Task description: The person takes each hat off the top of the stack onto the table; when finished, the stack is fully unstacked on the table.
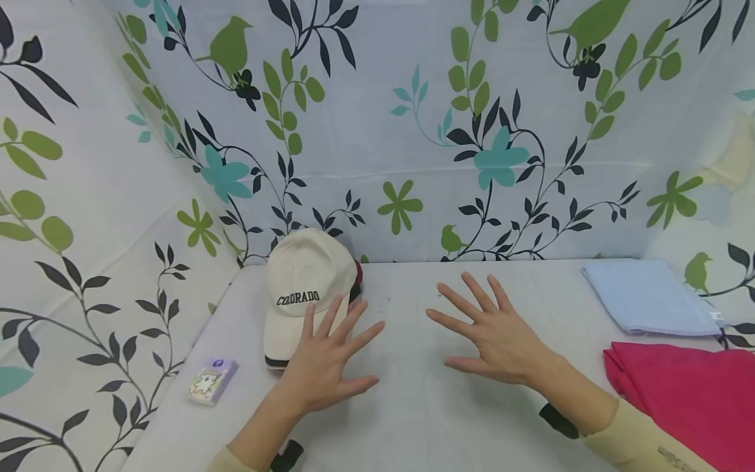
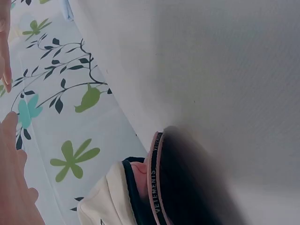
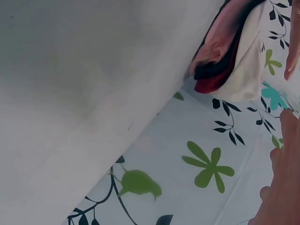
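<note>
My left hand (image 1: 327, 364) hovers with spread fingers over the table, its fingertips overlapping the brim of a cream baseball cap (image 1: 309, 269) in the head view. Dark letters on the cap read COLORADO. The left wrist view shows the cap's open underside and a sweatband (image 2: 154, 183) lettered VETEMENTS. My right hand (image 1: 495, 337), also palm down with fingers fanned out, is over the middle of the table and holds nothing. In the right wrist view the cap (image 3: 243, 70) shows its pink inside and a dark and red edge.
A small purple pack with a cartoon animal (image 1: 213, 381) lies left of the cap. At the back right is a folded light blue cloth (image 1: 651, 295), with a red cloth (image 1: 684, 393) in front of it. Patterned fabric (image 1: 366, 131) hangs behind the white table (image 1: 407, 419).
</note>
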`<state>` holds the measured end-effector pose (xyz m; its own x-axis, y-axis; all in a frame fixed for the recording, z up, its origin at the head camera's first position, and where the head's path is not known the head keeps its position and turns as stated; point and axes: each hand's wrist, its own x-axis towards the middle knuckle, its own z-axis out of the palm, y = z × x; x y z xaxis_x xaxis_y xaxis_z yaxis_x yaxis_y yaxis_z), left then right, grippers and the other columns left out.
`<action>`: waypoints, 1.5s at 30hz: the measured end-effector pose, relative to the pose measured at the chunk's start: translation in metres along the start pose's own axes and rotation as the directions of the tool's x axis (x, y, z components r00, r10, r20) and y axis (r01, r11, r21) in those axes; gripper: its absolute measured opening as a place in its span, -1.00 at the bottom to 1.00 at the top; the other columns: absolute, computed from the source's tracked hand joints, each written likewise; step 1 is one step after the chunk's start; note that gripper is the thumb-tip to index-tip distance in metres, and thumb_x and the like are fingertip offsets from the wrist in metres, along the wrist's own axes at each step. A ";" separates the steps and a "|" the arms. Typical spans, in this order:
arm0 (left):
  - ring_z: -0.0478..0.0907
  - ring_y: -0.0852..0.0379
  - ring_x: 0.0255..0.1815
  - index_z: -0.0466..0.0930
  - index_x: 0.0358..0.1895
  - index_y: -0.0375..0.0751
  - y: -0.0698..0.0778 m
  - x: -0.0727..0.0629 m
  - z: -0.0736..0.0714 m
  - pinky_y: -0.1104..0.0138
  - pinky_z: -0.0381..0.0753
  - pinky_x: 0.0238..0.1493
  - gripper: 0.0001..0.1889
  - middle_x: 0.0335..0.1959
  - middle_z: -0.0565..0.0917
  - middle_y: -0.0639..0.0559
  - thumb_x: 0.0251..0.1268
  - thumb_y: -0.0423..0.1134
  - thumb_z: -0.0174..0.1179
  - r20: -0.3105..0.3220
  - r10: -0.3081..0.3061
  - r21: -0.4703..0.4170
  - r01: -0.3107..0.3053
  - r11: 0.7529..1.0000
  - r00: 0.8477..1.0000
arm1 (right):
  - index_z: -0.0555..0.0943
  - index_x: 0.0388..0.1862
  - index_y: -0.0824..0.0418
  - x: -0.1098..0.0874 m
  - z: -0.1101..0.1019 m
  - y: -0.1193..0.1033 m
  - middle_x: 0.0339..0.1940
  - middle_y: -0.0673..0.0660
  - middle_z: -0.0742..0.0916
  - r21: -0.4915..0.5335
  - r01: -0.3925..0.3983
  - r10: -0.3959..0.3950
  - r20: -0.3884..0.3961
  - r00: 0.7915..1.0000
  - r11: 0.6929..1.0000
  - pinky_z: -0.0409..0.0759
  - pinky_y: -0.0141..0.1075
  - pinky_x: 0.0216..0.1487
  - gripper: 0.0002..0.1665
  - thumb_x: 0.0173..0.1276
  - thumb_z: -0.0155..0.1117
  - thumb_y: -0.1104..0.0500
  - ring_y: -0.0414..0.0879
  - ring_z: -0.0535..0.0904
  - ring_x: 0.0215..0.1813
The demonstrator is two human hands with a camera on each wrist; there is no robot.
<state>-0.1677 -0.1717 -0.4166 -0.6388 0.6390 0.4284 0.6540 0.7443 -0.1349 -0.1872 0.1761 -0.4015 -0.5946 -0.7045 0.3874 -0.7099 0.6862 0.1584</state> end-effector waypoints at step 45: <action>0.08 -0.39 0.50 0.16 0.57 -0.12 -0.061 -0.080 0.005 -0.36 0.12 0.34 -0.17 0.55 0.16 -0.26 0.29 -0.12 0.36 -0.063 -0.605 -0.506 0.498 0.705 0.793 | 0.45 0.45 0.15 0.172 0.048 -0.025 0.31 0.19 0.56 0.338 0.137 -0.033 -0.296 0.955 0.931 0.43 0.00 0.31 -0.33 0.41 0.38 0.05 0.10 0.48 0.27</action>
<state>-0.1586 -0.2669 -0.4468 -0.8773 0.0441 0.4780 0.3479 0.7444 0.5699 -0.2894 0.0293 -0.3825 -0.4324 -0.6416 0.6336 -0.8701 0.4812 -0.1065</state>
